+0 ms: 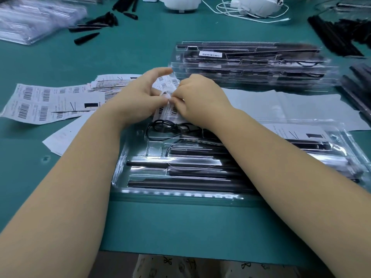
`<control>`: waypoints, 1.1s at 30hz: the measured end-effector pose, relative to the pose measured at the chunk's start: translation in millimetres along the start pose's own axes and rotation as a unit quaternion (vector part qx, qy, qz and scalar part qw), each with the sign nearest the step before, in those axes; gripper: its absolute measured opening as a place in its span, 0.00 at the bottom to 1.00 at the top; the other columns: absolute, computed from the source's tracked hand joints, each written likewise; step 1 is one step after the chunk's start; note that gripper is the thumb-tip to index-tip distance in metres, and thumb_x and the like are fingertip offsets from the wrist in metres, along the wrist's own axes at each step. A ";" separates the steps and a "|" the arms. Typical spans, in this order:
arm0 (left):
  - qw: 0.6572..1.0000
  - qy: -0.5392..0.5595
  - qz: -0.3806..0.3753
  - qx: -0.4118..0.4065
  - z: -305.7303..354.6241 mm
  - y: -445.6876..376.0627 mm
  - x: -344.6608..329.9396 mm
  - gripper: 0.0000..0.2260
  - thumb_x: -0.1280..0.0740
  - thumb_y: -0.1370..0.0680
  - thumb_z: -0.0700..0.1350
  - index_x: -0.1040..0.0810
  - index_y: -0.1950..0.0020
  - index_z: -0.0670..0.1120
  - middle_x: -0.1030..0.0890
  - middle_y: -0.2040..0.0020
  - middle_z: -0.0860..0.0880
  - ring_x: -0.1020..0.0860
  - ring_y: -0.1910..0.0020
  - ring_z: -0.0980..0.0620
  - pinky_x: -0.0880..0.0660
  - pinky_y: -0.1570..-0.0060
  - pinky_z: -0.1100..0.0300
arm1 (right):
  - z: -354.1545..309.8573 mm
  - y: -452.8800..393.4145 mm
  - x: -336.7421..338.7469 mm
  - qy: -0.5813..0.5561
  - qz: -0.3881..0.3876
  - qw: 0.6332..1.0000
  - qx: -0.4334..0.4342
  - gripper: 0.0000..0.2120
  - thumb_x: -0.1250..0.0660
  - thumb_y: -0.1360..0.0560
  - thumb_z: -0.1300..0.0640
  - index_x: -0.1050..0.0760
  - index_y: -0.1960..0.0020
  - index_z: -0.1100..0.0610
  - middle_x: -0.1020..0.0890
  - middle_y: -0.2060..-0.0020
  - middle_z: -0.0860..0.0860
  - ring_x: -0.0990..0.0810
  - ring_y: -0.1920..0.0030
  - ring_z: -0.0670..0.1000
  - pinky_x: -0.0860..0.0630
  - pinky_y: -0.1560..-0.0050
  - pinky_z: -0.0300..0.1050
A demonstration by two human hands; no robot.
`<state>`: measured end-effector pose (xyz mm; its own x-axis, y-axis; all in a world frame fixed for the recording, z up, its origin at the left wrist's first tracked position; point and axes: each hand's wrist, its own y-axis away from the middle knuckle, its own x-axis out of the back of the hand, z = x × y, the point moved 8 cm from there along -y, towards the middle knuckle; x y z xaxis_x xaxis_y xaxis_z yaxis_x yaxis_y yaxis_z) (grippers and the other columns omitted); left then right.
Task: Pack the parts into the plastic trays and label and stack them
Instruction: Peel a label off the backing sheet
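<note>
While peeling goes on: one tray packed, not yet labelled.
Label sheets [46,101]: spread at left on the green table [180,223], near the hands.
Left hand [138,97]: pinching a barcode label [166,95], forefinger raised.
Right hand [198,97]: curled, pinching the same label.
Near tray [180,173]: filled with black rods, unlabelled.
Finished stack [251,63]: behind, top tray labelled.
Left: sticking, stacking.

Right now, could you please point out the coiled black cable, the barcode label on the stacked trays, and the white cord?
coiled black cable [160,131], head view, left loop.
barcode label [210,54], head view, centre.
white cord [230,11], head view, looped part.
</note>
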<state>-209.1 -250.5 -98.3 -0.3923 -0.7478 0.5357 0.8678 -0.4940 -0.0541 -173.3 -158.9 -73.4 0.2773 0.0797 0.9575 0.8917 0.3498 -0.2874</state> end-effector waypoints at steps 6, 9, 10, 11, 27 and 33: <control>1.000 -0.016 -0.009 -0.004 1.9 -0.1 -3.6 0.28 0.39 0.23 0.35 0.37 0.28 0.59 0.30 0.69 0.50 0.34 0.71 0.52 0.35 0.70 0.59 | 15.9 2.4 1.2 -0.088 0.019 0.994 -0.066 0.14 0.45 0.20 0.54 0.25 0.57 0.58 0.24 0.59 0.53 0.29 0.56 0.54 0.37 0.59 0.47; 0.999 -0.036 -0.004 0.005 3.1 0.6 -3.1 0.28 0.40 0.24 0.36 0.38 0.29 0.59 0.30 0.65 0.45 0.33 0.70 0.51 0.35 0.69 0.58 | 22.3 4.8 3.2 -0.130 0.037 0.985 -0.108 0.14 0.42 0.23 0.54 0.28 0.63 0.60 0.25 0.66 0.53 0.29 0.61 0.54 0.35 0.62 0.49; 0.999 -0.045 0.000 0.011 2.2 0.3 -2.2 0.28 0.40 0.24 0.36 0.38 0.28 0.59 0.30 0.65 0.45 0.33 0.71 0.52 0.34 0.69 0.59 | 28.3 6.3 5.2 -0.152 0.056 0.978 -0.135 0.13 0.41 0.24 0.55 0.25 0.63 0.61 0.23 0.66 0.54 0.27 0.62 0.54 0.32 0.61 0.50; 0.998 -0.055 0.007 0.019 0.8 0.2 -1.2 0.27 0.39 0.24 0.38 0.38 0.28 0.59 0.29 0.65 0.47 0.33 0.72 0.54 0.33 0.70 0.61 | 37.9 9.2 7.8 -0.181 0.080 0.964 -0.175 0.13 0.40 0.26 0.55 0.24 0.63 0.62 0.23 0.67 0.55 0.27 0.63 0.53 0.31 0.61 0.49; 0.998 -0.025 -0.010 0.054 1.7 3.7 -5.4 0.25 0.40 0.24 0.36 0.31 0.33 0.60 0.16 0.57 0.50 0.21 0.60 0.47 0.24 0.50 0.43 | 63.5 17.4 4.8 -0.300 0.106 0.908 -0.272 0.10 0.37 0.26 0.58 0.21 0.64 0.56 0.24 0.69 0.51 0.31 0.67 0.48 0.35 0.65 0.44; 0.993 -0.070 0.042 0.089 -1.7 4.0 4.0 0.20 0.35 0.24 0.42 0.30 0.34 0.56 0.21 0.52 0.54 0.22 0.62 0.54 0.22 0.55 0.55 | 112.9 57.9 -0.3 -0.512 0.288 0.653 -0.478 0.15 0.39 0.29 0.60 0.41 0.71 0.54 0.37 0.75 0.49 0.39 0.66 0.52 0.41 0.64 0.44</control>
<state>-207.7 -256.2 -97.8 -0.2812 -0.7070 0.6489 0.9406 -0.3371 0.0403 -162.2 -33.3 -87.3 0.7163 0.6954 0.0579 0.6974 -0.7164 -0.0231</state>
